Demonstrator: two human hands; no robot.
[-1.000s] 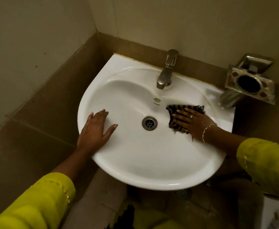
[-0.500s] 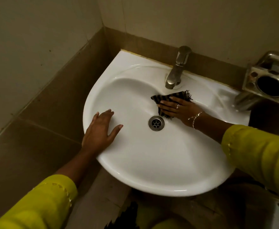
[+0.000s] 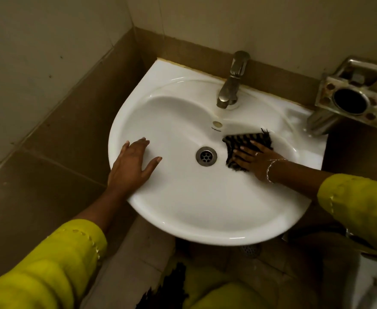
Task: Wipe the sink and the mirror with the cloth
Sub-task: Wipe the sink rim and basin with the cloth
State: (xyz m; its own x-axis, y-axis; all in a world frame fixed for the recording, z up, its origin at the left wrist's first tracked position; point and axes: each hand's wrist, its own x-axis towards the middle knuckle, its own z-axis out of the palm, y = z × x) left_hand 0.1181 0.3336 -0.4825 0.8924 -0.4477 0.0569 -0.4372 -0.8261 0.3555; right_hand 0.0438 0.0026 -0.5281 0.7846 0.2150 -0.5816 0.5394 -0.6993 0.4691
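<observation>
A white ceramic sink [image 3: 205,215] is fixed in the corner of a tiled wall. Inside its bowl, right of the drain [image 3: 206,156], lies a dark striped cloth [image 3: 243,141]. My right hand [image 3: 255,160] presses flat on the cloth, fingers spread over it. My left hand [image 3: 131,166] rests flat on the sink's left rim, fingers apart and holding nothing. No mirror is in view.
A metal tap [image 3: 233,81] stands at the back of the sink. A metal wall holder [image 3: 350,97] with a round hole hangs at the right, close to the sink's back right corner. Walls close in at left and behind. Floor tiles show below.
My right hand slid the cloth from below the tap to the right side of the bowl, beside the drain. My left hand stayed on the rim.
</observation>
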